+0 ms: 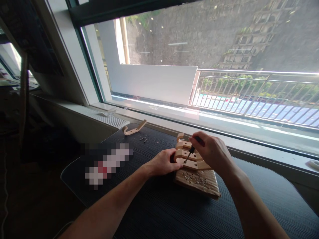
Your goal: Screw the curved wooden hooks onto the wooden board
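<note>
On the dark table (pixel 154 205) lies a wooden board (pixel 199 182) with several curved wooden hooks (pixel 185 153) laid across its far end. My left hand (pixel 163 162) is closed around the left ends of the hooks. My right hand (pixel 213 151) grips a small screwdriver (pixel 190 152) with a dark handle, its tip pressed down onto the nearest hook. The board's near part shows a patch of small holes or screws that I cannot make out.
A loose wooden hook (pixel 134 128) lies at the table's far left edge, with a few small screws (pixel 144 139) beside it. A blurred-out object (pixel 107 162) lies left of my left hand. A large window (pixel 199 66) and sill run behind the table.
</note>
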The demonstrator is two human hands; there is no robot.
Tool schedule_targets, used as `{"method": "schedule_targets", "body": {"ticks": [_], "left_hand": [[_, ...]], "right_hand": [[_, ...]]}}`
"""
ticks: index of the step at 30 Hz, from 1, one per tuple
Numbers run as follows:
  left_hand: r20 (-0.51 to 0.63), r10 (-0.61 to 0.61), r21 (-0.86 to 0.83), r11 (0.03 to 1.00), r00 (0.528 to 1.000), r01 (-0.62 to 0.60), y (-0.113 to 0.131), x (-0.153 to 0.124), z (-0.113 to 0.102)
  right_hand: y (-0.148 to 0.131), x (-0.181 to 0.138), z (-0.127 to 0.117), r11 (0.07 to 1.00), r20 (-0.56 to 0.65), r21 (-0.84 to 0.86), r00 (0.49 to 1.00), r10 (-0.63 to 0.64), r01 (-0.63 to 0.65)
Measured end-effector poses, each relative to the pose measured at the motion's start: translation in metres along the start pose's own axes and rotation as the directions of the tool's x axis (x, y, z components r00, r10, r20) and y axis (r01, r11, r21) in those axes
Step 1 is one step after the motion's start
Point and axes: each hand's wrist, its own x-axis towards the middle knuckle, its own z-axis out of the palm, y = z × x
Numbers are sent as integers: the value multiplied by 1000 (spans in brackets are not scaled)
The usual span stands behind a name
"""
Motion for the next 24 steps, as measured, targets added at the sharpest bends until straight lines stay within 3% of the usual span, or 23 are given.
{"method": "schedule_targets", "body": {"ticks": [4, 11, 24], "left_hand": [[5, -7, -4, 1000, 1000, 7, 1, 0, 0], [-15, 16, 20, 1000, 1000, -16, -4, 1, 1], [-8, 4, 8, 1000, 1000, -4, 0, 0, 1]], "right_hand": [[-3, -3, -4, 1000, 22, -19, 1000, 3, -2], [-12, -6, -14, 993, 113, 95, 990, -81, 71], [-3, -2, -5, 999, 38, -11, 999, 32, -32]]}}
